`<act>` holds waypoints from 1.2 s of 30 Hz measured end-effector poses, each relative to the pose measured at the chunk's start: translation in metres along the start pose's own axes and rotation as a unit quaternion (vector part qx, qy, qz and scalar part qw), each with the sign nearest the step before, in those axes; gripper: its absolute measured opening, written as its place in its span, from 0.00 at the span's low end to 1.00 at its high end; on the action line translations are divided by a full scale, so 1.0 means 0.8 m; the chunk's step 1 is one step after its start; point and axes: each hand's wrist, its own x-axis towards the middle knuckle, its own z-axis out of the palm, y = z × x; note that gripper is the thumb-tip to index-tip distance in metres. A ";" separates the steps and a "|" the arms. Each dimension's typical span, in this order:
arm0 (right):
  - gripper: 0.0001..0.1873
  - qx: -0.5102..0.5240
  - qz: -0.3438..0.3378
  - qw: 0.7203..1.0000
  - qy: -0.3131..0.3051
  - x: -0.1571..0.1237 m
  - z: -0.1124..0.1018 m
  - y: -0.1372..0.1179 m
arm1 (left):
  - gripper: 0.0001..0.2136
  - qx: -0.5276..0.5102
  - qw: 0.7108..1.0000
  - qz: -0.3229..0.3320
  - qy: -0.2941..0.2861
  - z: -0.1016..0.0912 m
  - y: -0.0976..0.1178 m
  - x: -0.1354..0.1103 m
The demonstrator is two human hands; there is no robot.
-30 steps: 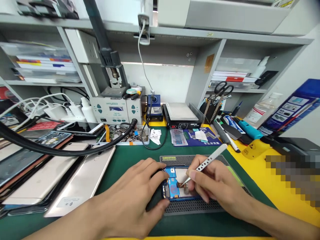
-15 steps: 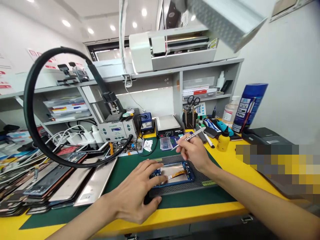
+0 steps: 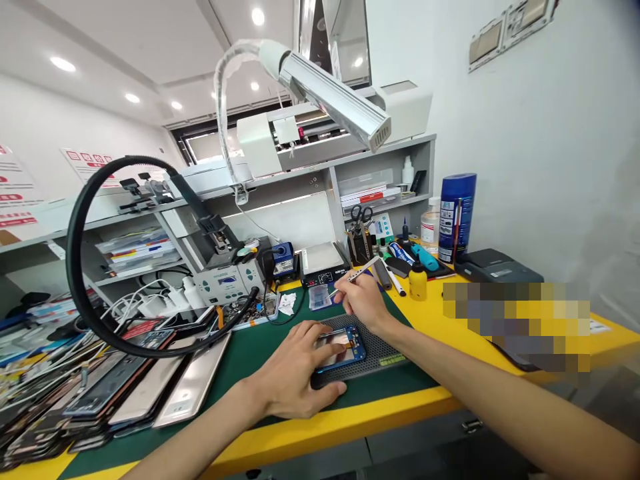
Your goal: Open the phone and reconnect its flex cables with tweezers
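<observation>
An opened phone (image 3: 345,349) with a blue frame lies on a dark perforated pad (image 3: 385,350) on the green mat. My left hand (image 3: 295,373) rests on the phone's left end, fingers curled over it, thumb on the pad's front edge. Just behind the phone, my right hand (image 3: 363,301) is raised and pinches metal tweezers (image 3: 361,272), their tips pointing left above the mat.
A stack of phone backs and frames (image 3: 125,393) fills the left side. A rework station (image 3: 227,280) with a black hose, a heating plate (image 3: 323,261), a tool cup with scissors (image 3: 361,237), a yellow bottle (image 3: 418,280), a blue can (image 3: 456,217) and a black printer (image 3: 495,268) stand behind.
The camera has pulled back and up, showing the ceiling and lamp. My right hand lifted the tweezers off the phone's inside to just behind it. My left hand stayed on the phone.
</observation>
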 end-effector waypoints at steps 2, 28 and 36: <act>0.17 -0.013 0.002 1.000 -0.008 0.001 -0.001 0.003 | 0.23 -0.007 1.000 0.001 -0.002 0.002 -0.003 -0.001; 0.05 -0.143 0.158 0.933 -0.290 0.025 -0.044 -0.021 | 0.20 -0.082 0.996 0.022 -0.028 -0.001 -0.058 0.001; 0.08 -0.182 0.223 0.898 -0.333 0.026 -0.045 -0.022 | 0.23 -0.094 0.995 0.016 -0.037 0.009 -0.068 -0.004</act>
